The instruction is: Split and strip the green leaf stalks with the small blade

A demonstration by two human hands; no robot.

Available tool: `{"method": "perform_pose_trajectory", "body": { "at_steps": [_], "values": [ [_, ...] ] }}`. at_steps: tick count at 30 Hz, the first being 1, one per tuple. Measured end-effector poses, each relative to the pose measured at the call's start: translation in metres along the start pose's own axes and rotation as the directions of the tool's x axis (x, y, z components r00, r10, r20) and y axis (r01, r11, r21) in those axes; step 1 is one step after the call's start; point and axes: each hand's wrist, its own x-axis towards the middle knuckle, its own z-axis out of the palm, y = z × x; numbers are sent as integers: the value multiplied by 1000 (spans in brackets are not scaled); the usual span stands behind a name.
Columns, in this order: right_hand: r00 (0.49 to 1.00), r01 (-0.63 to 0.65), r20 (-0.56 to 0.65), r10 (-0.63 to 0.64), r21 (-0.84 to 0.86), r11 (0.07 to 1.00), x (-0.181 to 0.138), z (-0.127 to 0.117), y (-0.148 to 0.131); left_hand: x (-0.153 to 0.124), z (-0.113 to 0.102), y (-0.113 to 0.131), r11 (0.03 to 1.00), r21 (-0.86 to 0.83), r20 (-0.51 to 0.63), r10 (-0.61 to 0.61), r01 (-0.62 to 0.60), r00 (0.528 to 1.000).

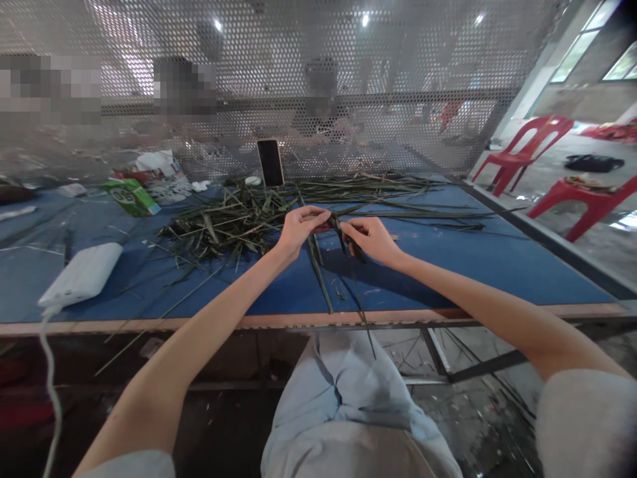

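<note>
Over the blue table [497, 265] both my hands meet on long green leaf strips [336, 232]. My left hand [300, 226] is closed, pinching the strips from the left. My right hand [371, 238] is closed on the same strips from the right, fingers curled round them. Loose ends of the strips [323, 285] hang down past the table's front edge towards my lap. A pile of green leaf strips [223, 222] lies on the table just beyond my left hand.
A phone [271, 162] leans upright against the perforated metal screen [318, 79]. A white power bank [82, 273] with a cable lies at the left. A green box [130, 196] and wrappers sit at the back left. Red plastic chairs [527, 149] stand at the right. People sit behind the screen.
</note>
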Motion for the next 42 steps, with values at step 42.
{"method": "perform_pose_trajectory", "body": {
  "at_steps": [42],
  "values": [
    [999, 4, 46, -3, -20, 1000, 5, -11, -3, -4, 2, 2, 999, 24, 41, 40, -41, 998]
  ]
}}
